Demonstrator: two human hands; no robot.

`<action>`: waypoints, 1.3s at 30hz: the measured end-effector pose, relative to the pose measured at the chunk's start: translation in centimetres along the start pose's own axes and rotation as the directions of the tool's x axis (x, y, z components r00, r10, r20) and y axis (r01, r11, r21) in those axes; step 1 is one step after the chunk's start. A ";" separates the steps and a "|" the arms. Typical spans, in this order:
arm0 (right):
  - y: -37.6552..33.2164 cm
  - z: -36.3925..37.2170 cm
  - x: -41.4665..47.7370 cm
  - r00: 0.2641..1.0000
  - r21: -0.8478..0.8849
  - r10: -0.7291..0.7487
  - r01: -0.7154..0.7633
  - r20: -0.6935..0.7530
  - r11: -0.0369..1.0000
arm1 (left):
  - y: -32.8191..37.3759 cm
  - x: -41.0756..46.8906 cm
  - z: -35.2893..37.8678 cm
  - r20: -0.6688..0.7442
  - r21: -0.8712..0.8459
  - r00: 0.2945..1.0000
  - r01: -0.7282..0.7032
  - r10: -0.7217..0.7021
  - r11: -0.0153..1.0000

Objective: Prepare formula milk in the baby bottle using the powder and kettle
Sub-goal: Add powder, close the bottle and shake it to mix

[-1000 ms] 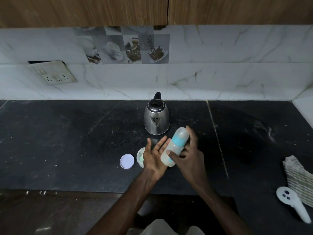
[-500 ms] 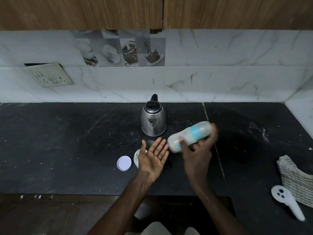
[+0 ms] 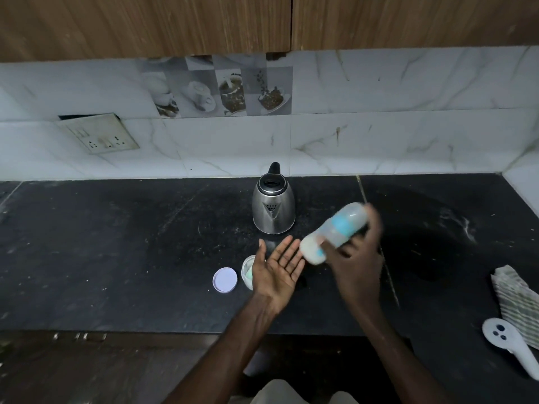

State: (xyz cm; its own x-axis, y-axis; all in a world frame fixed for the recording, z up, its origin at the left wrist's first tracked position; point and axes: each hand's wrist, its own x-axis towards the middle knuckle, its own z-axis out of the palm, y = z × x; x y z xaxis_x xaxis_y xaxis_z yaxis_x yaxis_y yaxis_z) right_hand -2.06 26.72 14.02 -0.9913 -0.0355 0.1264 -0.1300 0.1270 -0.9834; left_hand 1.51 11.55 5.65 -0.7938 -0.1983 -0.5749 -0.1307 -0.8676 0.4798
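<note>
My right hand grips the baby bottle, a clear bottle with a blue collar and milky liquid inside, held tilted with its base toward the left and blurred by motion. My left hand is open, palm up, just left of the bottle's base and not touching it. The steel kettle stands upright behind both hands. The open powder jar sits partly hidden under my left hand, and its round lid lies flat beside it.
The black counter runs to a tiled wall at the back. A striped cloth and a white handheld device lie at the right edge. A wall socket is at the upper left.
The bottle swung from against my left palm up and to the right, then partly back toward the palm. My left hand stayed open in place.
</note>
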 end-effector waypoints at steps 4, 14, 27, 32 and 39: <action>0.1 0.8 -0.2 1.000 0.030 0.031 -0.031 0.003 0.999 | 0.0 -0.1 -0.1 -0.008 -0.028 1.000 0.007 -0.007 1.000; 0.5 0.7 -0.7 0.984 0.022 0.124 -0.128 0.125 0.992 | -0.3 -0.3 0.6 0.012 -0.013 1.000 0.005 -0.004 1.000; -4.8 -2.5 3.2 0.921 -0.005 -0.085 0.094 0.381 0.996 | -0.1 0.0 1.1 -0.007 0.014 1.000 -0.006 0.006 1.000; -7.4 -3.7 4.6 0.960 0.094 -0.252 0.242 0.120 0.966 | 0.2 0.8 1.1 -0.025 0.030 1.000 0.019 -0.018 0.999; -2.6 0.0 1.3 0.973 -0.219 -0.048 0.100 0.227 0.971 | 0.4 2.3 1.7 0.030 0.019 0.997 0.069 -0.069 0.997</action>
State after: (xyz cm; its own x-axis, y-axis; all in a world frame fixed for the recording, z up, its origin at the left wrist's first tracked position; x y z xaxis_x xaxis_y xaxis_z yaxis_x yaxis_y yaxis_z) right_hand -3.04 26.31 16.75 -0.9536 -0.2661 0.1409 -0.2290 0.3372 -0.9131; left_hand -1.37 11.55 5.61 -0.8002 -0.1242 -0.5867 -0.1959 -0.8705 0.4515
